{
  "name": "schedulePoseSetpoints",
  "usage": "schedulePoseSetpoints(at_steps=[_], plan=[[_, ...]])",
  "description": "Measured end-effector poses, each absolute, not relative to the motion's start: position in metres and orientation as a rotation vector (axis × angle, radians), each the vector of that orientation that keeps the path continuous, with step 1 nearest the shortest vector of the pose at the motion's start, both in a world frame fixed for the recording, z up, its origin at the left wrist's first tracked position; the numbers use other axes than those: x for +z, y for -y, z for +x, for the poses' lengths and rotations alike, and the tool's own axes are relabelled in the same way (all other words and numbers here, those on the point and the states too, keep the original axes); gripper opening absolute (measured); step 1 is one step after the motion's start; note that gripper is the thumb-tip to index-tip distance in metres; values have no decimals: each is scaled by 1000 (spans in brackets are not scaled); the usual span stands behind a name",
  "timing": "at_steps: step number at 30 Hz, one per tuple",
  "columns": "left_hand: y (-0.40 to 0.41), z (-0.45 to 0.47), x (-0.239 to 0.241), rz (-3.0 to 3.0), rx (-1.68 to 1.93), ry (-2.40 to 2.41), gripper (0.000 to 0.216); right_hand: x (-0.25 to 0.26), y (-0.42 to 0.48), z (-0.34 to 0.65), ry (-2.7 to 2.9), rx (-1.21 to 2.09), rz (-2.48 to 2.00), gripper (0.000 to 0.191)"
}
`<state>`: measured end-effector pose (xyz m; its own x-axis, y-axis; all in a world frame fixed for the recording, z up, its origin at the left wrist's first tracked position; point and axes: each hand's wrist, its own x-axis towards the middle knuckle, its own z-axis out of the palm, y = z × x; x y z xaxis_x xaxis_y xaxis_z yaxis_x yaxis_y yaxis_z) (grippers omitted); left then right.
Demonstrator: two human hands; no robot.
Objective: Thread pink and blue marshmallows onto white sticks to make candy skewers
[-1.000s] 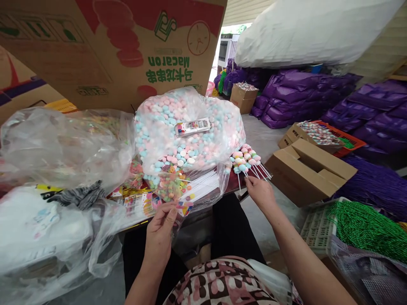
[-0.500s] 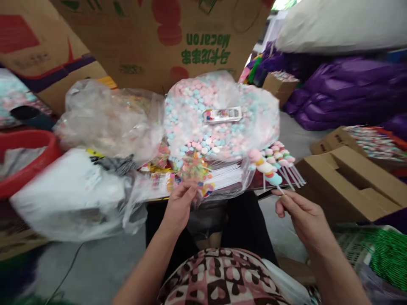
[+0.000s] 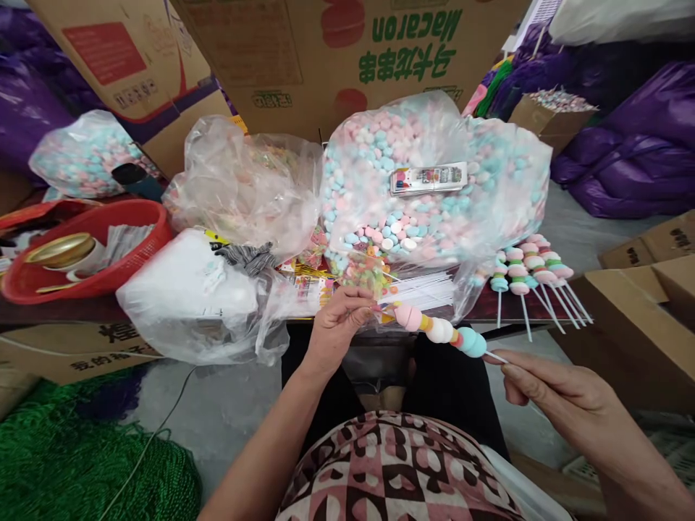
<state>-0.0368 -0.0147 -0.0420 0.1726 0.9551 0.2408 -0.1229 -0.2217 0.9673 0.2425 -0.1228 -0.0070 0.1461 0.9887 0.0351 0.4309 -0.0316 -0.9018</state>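
Note:
My right hand (image 3: 548, 380) is closed, pinching the white stick of a marshmallow skewer (image 3: 439, 331). Pink, white and blue marshmallows alternate along it with yellow and reddish gummy rings. My left hand (image 3: 343, 325) is closed too, its thumb and fingers pinching the edge of a small printed plastic bag (image 3: 386, 312). The skewer's pink end lies at this bag; whether it is inside I cannot tell. Behind my hands are a bunch of white sticks (image 3: 423, 291) and a pile of gummy rings (image 3: 365, 268). Several finished-looking skewers (image 3: 535, 264) lie at the table's right edge.
A big clear bag of marshmallows (image 3: 369, 210) carries a stack of printed packets (image 3: 428, 179). Left of it are another plastic bag (image 3: 244, 195), a white bag (image 3: 190, 297) and a red basket (image 3: 135, 253). An open carton (image 3: 641, 311) stands at right.
My right hand has brought the skewer down from upright to nearly level, with its marshmallow end toward my left hand. The view has turned left.

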Motion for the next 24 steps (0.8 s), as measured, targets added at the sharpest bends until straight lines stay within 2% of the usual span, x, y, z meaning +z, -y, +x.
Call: schedulePoseSetpoints(at_steps=[5, 11, 17, 24], plan=[[11, -38, -41, 1703, 1270, -807, 10, 6, 122, 250, 1479, 947, -1612, 40], [7, -39, -40, 1874, 1279, -798, 10, 4, 127, 265, 1437, 1009, -1614, 32], [18, -29, -42, 1724, 1273, -876, 12, -4, 113, 225, 1104, 1053, -1354, 19], [27, -15, -49, 1782, 1300, -915, 12, -17, 82, 169, 1216, 1051, -1263, 21]])
